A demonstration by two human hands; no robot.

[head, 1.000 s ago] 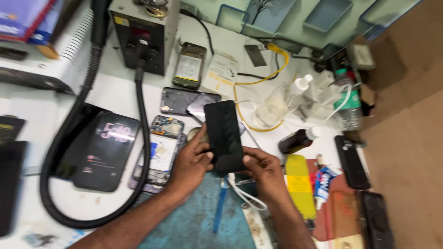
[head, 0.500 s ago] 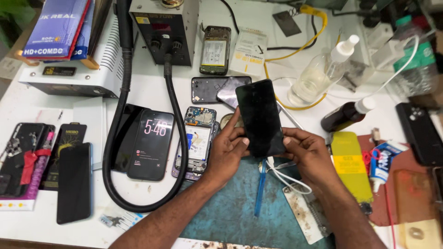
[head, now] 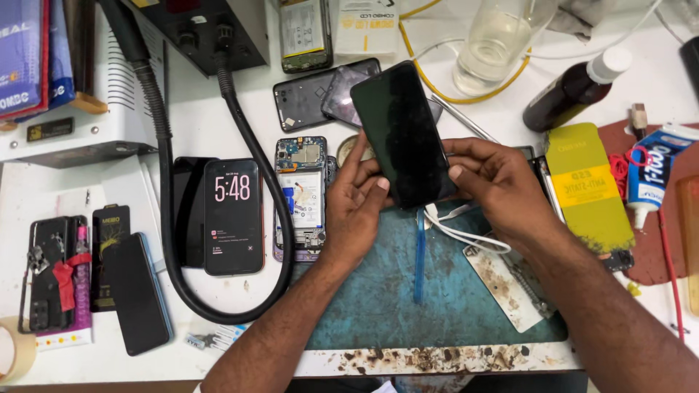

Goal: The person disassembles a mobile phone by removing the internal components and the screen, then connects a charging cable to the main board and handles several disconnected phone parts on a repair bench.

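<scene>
I have the black phone screen pinched between my left hand and right hand, above the teal mat. I judge I'm inspecting it; lowering it calls for a steady edge grip.

The black phone covers part of a dark panel and a round tin behind it. The top edge crops the clear bottle and the black station (only its lower front shows).

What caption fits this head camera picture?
Both hands, left hand and right hand, hold a black phone screen over a worn blue mat.
</scene>
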